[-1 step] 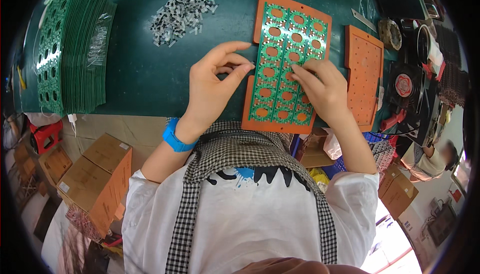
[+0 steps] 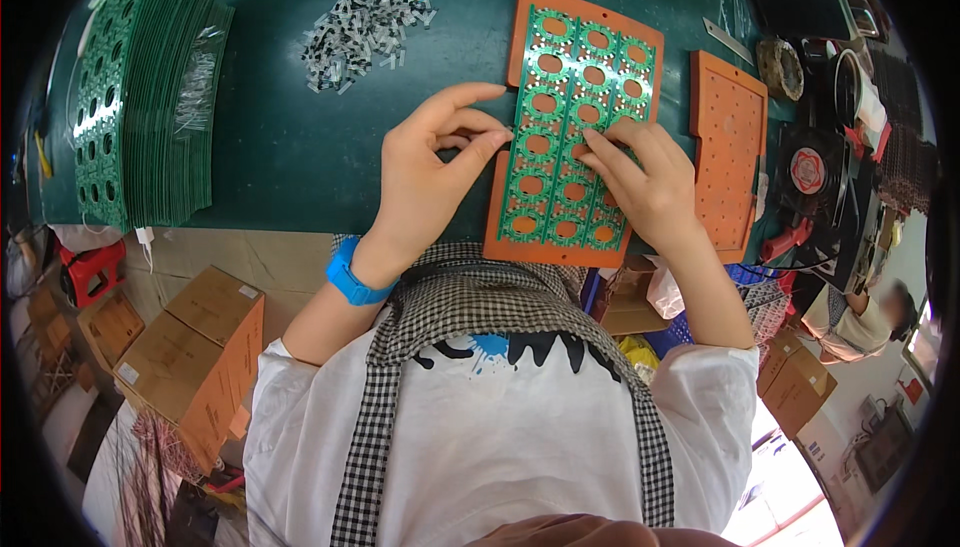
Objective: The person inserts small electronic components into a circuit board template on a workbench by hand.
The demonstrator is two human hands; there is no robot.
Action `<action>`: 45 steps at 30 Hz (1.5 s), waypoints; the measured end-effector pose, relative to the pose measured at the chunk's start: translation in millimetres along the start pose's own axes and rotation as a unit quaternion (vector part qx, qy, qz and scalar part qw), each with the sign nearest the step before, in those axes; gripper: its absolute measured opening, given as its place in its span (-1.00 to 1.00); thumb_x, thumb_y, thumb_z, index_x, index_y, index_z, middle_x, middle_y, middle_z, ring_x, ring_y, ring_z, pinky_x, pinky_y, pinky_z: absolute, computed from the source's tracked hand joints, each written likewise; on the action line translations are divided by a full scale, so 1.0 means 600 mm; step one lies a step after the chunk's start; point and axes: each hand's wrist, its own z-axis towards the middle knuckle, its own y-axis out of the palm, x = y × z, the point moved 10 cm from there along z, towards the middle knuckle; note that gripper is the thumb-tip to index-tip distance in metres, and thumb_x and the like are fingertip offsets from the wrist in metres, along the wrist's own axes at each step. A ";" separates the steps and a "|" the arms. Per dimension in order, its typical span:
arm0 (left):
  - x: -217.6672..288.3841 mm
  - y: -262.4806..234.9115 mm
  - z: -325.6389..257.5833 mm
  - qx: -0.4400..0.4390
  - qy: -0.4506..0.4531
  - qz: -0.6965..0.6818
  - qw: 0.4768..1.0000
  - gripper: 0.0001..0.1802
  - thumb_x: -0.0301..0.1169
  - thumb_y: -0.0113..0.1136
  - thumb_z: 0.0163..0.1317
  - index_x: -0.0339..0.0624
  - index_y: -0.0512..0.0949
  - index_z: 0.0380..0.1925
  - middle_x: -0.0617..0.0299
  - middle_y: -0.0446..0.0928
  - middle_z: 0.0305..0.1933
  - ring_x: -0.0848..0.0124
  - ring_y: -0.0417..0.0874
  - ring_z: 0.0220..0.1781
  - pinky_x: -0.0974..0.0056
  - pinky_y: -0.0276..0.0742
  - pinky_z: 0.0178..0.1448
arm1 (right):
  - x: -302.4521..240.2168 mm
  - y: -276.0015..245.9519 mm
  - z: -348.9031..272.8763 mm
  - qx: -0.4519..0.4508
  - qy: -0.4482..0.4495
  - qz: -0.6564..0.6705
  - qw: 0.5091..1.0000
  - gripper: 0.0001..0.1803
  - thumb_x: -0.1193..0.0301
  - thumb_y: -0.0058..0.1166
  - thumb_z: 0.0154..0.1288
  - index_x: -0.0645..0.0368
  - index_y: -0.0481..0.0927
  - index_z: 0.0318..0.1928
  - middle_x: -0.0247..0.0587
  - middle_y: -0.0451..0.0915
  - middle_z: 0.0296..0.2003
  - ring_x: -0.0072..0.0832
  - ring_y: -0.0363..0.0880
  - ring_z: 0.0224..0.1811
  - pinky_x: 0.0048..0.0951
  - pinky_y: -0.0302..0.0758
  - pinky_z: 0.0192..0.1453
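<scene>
Head | our left hand (image 2: pixel 425 167) part-spread | our right hand (image 2: pixel 652 185) bent, fingertips close over green board (image 2: pixel 567 113) | holds: we can't tell

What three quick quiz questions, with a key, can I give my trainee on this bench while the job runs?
1. True or false: the right hand is over the green circuit-board panel with oval holes.

2. Where does the loose pile of small clear-and-black parts lie?
A. In a brown cardboard box
B. Directly on the dark green tabletop
C. On the dotted orange tray at the right

3. Fill in: the bright-blue wristband is worn on the ____ wrist.

Key: 1. True; 2. B; 3. left
</scene>
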 end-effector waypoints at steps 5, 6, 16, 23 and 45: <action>0.017 0.034 -0.007 -0.035 -0.009 -0.022 0.999 -0.60 -0.63 0.17 0.17 -0.25 0.49 0.06 0.20 0.66 -0.32 0.56 0.63 -0.27 0.46 0.52 -0.22 | -0.038 -0.009 0.018 -0.015 -0.022 -0.037 0.999 -0.70 0.45 0.30 0.02 0.16 0.63 -0.17 -0.24 0.56 -0.31 -0.32 0.56 -0.28 -0.38 0.51 -0.27; 0.023 0.045 -0.010 -0.055 -0.003 -0.033 0.998 -0.59 -0.64 0.18 0.16 -0.24 0.49 0.06 0.20 0.66 -0.33 0.57 0.62 -0.30 0.47 0.51 -0.24 | -0.030 -0.005 0.020 -0.012 0.030 0.100 0.994 -0.70 0.45 0.31 0.01 0.16 0.64 -0.17 -0.24 0.57 -0.31 -0.32 0.57 -0.29 -0.39 0.52 -0.27; 0.003 0.052 -0.003 -0.123 -0.072 -0.008 0.990 -0.56 -0.56 0.26 0.10 -0.18 0.48 0.04 0.25 0.60 -0.37 0.50 0.57 -0.42 0.38 0.46 -0.32 | 0.003 0.021 0.039 -0.089 0.062 0.315 0.943 -0.91 0.55 0.20 0.11 0.25 0.60 -0.33 -0.20 0.60 -0.41 -0.35 0.59 -0.32 -0.39 0.51 -0.19; 0.081 -0.083 0.043 0.187 0.169 0.571 0.781 -0.71 -0.37 0.33 0.03 -0.14 0.54 -0.22 0.15 0.48 -0.26 0.15 0.49 -0.17 0.13 0.38 -0.08 | 0.066 0.016 0.067 -0.069 0.050 0.132 0.988 -0.92 0.54 0.10 0.21 0.27 0.49 -0.32 -0.18 0.48 -0.35 -0.23 0.51 -0.22 -0.30 0.45 -0.15; -0.005 -0.001 0.032 -0.030 -0.089 -0.117 0.989 -0.76 -0.64 0.14 0.22 -0.42 0.50 -0.10 0.08 0.64 -0.29 0.41 0.69 -0.23 0.44 0.61 -0.13 | 0.010 -0.003 0.050 0.028 -0.012 0.033 0.999 -0.75 0.48 0.29 0.03 0.14 0.66 -0.21 -0.23 0.57 -0.31 -0.34 0.57 -0.30 -0.37 0.52 -0.29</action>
